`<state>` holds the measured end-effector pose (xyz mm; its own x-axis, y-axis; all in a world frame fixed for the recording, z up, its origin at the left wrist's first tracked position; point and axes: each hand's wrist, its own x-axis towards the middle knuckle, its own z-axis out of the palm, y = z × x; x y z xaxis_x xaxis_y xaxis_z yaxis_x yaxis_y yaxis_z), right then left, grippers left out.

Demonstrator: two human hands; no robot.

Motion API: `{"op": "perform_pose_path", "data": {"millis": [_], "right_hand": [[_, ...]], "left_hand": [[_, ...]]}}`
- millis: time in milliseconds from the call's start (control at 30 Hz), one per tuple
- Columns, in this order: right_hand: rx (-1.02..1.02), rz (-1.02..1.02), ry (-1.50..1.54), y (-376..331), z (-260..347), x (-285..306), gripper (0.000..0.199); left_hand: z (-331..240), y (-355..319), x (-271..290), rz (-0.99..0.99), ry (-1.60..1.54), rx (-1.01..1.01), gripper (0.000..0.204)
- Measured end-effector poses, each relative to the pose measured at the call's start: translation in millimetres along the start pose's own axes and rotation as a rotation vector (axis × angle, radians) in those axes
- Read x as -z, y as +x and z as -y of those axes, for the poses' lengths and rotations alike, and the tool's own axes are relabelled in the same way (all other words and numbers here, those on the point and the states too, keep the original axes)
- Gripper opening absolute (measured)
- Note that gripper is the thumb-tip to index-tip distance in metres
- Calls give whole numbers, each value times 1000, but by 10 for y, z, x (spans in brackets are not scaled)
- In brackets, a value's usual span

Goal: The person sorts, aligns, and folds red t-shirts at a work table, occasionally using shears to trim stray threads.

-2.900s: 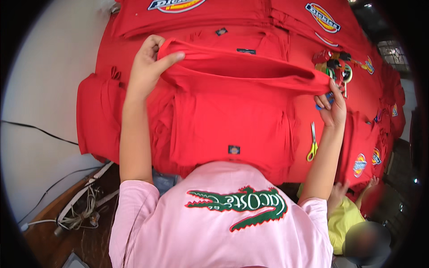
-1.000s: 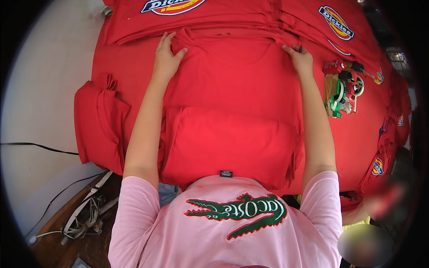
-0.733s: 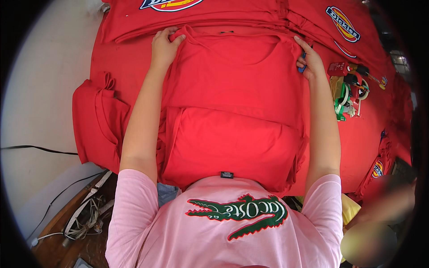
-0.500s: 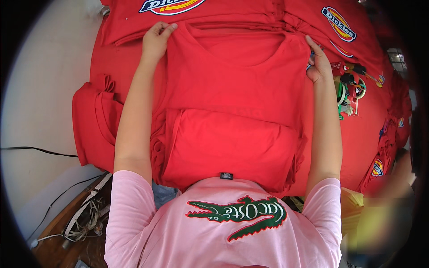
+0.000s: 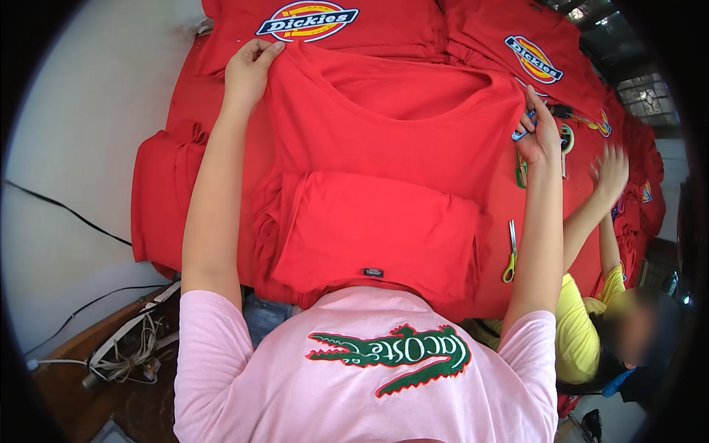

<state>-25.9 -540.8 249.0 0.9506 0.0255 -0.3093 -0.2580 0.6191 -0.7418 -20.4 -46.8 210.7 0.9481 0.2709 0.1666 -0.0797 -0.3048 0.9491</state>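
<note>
A red T-shirt [image 5: 384,144] is spread out in front of me, its wide neckline raised and sagging in the middle. My left hand [image 5: 249,72] pinches one shoulder between thumb and fingers. At the other shoulder, my right hand [image 5: 543,131] grips the cloth, and a small blue-handled tool [image 5: 523,129], mostly hidden, is tucked in the same fingers. Closer to my body lies a folded pile of red shirts [image 5: 380,225], with a small dark neck label [image 5: 373,273] on the nearest edge. The lower part of the raised shirt runs down behind this pile.
Scissors [image 5: 510,252] with yellow-green handles lie beside my right forearm. A tape roll [image 5: 566,139] is past my right hand. Red shirts with printed emblems [image 5: 533,60] cover the far side. A co-worker in a yellow shirt [image 5: 577,336] reaches in from the right. Cords [image 5: 133,347] hang at left.
The T-shirt's neckline has been drawn wider and lifted, with my hands further apart. The co-worker's arm now reaches over the table at right, and the scissors have come into view.
</note>
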Motion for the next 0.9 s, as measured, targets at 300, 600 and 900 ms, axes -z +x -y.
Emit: {"op": "perform_pose_path", "data": {"millis": [300, 600, 900], "right_hand": [[56, 137, -234, -1363, 78, 312, 16], [-644, -45, -957, -2951, -907, 1367, 25], [-65, -364, -1198, -2614, -960, 1244, 17]], "left_hand": [[-619, -1130, 610, 259, -148, -96, 17], [66, -3173, 1229, 927, 114, 744, 29], [4, -2841, 997, 527, 136, 305, 26]]}}
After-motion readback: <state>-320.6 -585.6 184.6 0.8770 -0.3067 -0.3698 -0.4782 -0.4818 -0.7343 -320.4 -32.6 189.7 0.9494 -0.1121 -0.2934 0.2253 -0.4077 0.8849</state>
